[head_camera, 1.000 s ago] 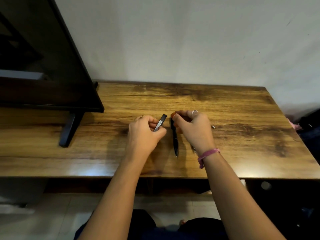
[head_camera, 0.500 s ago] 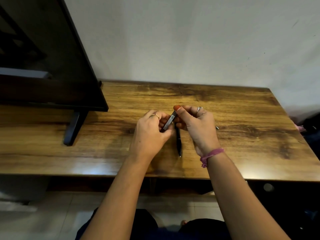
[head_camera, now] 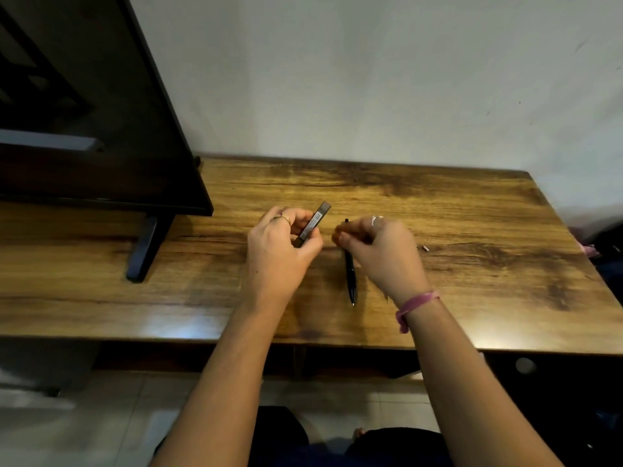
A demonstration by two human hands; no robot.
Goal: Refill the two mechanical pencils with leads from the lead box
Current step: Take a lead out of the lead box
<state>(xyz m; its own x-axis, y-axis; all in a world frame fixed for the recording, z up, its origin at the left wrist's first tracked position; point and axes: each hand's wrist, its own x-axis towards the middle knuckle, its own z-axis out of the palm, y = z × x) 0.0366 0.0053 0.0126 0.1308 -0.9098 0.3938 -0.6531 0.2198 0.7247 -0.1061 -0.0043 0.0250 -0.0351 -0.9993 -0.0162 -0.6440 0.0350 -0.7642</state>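
Wooden desk [head_camera: 438, 203], left hand [head_camera: 279, 251] gripping lead box [head_camera: 313, 224], label unreadable, right hand [head_camera: 381, 251] grip pinched, contents unclear.

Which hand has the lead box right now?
The left hand grips the lead box, tilted, its far end sticking up past the fingers. The right hand only pinches its fingertips together above the pencil lying on the table.

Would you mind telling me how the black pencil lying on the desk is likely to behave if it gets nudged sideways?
The black pencil looks slim and round, so it would probably roll on the smooth, glossy desk. It seems light, so a nudge should shift it easily. Its fine tip faces the near edge and may be fragile.
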